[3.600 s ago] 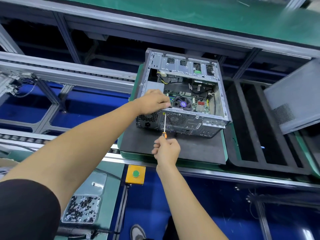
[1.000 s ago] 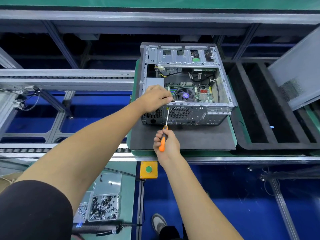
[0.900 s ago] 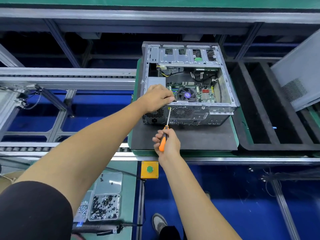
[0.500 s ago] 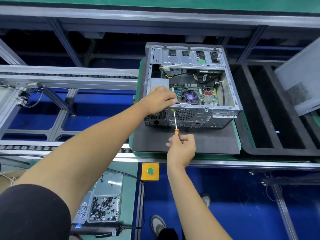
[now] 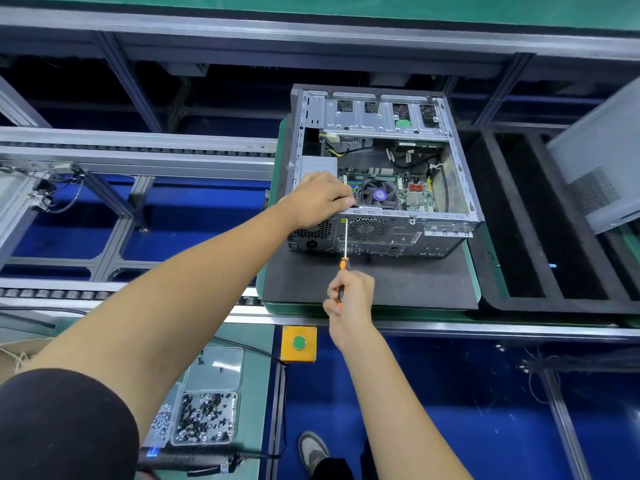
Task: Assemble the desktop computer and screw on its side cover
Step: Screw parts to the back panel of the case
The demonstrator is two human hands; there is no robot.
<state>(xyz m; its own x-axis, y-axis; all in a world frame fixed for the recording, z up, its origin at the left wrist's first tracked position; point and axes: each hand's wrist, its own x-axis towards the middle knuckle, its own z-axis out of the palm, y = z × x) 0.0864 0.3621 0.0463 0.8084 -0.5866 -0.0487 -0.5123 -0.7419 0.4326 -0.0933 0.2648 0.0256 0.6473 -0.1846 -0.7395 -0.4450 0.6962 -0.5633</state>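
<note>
On the dark mat (image 5: 381,289) sits one open computer case (image 5: 381,168), its rear panel facing the person and its side cover (image 5: 602,161) off, leaning well to the right of the case. One screwdriver (image 5: 345,244) points up at a spot near the top edge of the case's rear panel, just left of the round fan grille (image 5: 367,229). The right hand (image 5: 349,299) has its fingers curled around the orange handle; the left hand (image 5: 317,199) has its fingers curled over the case's near top edge, steadying it beside the screwdriver tip.

Whether a screw is actually seated under the tip is too small to tell. The likely trouble, as I judge it, is the tip slipping off the screw head: the shaft is long and thin and held only at the far end, so any tilt could let it skate across the panel or toward the left fingers close by. A dropped screw could fall into the case.

Below the case, beside one yellow button box (image 5: 298,342), one clear divided tray (image 5: 204,400) holds many loose screws.
</note>
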